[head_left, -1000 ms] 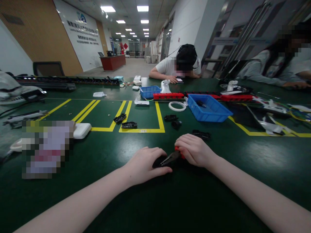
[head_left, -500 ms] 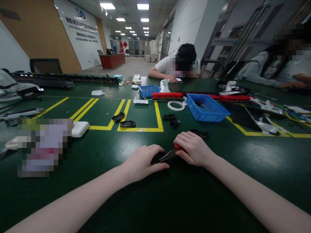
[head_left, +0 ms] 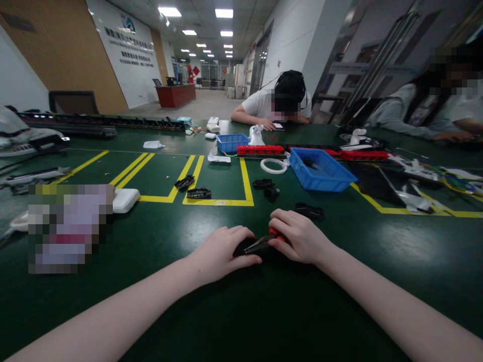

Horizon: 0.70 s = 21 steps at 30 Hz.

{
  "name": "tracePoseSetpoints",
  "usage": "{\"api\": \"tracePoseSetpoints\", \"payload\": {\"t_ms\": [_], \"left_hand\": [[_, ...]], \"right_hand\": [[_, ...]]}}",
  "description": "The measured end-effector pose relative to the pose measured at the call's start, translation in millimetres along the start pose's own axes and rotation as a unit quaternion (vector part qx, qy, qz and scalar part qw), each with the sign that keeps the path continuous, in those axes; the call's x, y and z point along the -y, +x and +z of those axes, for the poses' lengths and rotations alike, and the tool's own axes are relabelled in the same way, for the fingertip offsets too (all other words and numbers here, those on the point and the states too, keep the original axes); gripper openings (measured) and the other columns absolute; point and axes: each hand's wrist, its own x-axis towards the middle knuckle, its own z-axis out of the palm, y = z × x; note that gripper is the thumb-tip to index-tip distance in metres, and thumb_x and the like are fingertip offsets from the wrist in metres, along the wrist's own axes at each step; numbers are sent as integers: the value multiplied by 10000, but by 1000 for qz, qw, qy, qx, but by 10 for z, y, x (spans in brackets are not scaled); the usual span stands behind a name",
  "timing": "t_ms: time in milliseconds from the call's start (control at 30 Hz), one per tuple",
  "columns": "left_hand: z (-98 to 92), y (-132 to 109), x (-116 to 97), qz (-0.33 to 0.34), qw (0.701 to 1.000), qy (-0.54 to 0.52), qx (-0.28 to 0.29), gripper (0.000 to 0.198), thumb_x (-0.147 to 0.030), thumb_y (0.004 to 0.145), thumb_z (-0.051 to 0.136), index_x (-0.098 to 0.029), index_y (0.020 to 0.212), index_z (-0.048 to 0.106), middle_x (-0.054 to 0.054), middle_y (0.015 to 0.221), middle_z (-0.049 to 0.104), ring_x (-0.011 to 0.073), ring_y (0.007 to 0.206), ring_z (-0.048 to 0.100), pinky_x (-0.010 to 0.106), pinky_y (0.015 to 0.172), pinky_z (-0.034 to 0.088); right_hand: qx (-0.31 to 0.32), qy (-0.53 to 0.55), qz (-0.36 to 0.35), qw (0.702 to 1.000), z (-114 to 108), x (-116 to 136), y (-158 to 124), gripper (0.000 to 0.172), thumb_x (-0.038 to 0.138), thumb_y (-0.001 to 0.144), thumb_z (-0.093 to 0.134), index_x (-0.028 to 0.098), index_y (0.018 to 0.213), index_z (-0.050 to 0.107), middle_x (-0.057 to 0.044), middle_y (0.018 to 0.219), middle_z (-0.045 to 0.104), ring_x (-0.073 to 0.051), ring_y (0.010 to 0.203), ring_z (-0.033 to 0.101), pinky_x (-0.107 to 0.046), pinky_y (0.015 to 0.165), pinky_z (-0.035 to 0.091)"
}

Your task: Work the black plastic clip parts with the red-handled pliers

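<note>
My left hand point(head_left: 226, 251) is closed around a small black part point(head_left: 241, 247), its thumb below and fingers above. Most of that part is hidden in the palm and shadow. In my right hand point(head_left: 296, 234) is a pair of long-nose pliers point(head_left: 260, 244) with red handles, fingers wrapped round them. The plier jaws point left and lie at the black part. Just beyond my right hand rests a black plastic piece point(head_left: 309, 210). Farther off are another black piece point(head_left: 263, 183) and a short black cylinder point(head_left: 271, 194).
Two black pieces point(head_left: 198, 193) lie by the yellow tape. A blue bin point(head_left: 320, 173) and a white tape roll point(head_left: 273, 166) stand beyond my right hand. At left are a white box point(head_left: 125, 200) and a blurred-out object point(head_left: 75, 221). A person point(head_left: 277, 103) sits across the table.
The pliers and my right hand have shifted slightly left and down, uncovering more of the black piece behind. My left hand stays nearly still around the black part.
</note>
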Motion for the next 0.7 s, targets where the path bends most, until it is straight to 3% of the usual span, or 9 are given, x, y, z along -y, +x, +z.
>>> {"api": "tracePoseSetpoints", "payload": {"t_ms": [133,300,533,700], "left_hand": [[-7,0,-3,-9,1000,-6,-1,319,-445,905,611,-191,1097,596,44,1013,657,211,872,631,313,710,468],[0,-1,3,2,1000,-4,-5,309,-436,905,614,-188,1089,593,43,988,662,208,862,633,311,707,469],[-2,-17,27,-6,998,-47,-50,335,-428,898,628,-204,1142,573,39,1058,669,200,905,645,310,749,481],[-8,-19,6,-3,999,-28,-47,343,-443,887,637,-207,1131,583,32,1052,674,197,887,648,300,727,474]], "right_hand": [[-14,5,7,1000,8,8,-21,424,495,964,365,140,1037,586,-168,1102,604,-206,791,583,-344,679,442],[0,24,16,1000,4,0,1,407,462,981,318,181,807,556,-91,828,578,-180,679,508,-322,626,394],[-7,35,31,999,7,-55,8,377,435,985,317,191,799,536,-72,808,568,-176,679,494,-317,625,368],[-10,36,26,999,-1,-49,8,372,433,982,325,191,803,544,-74,807,580,-178,680,498,-319,627,369]]}}
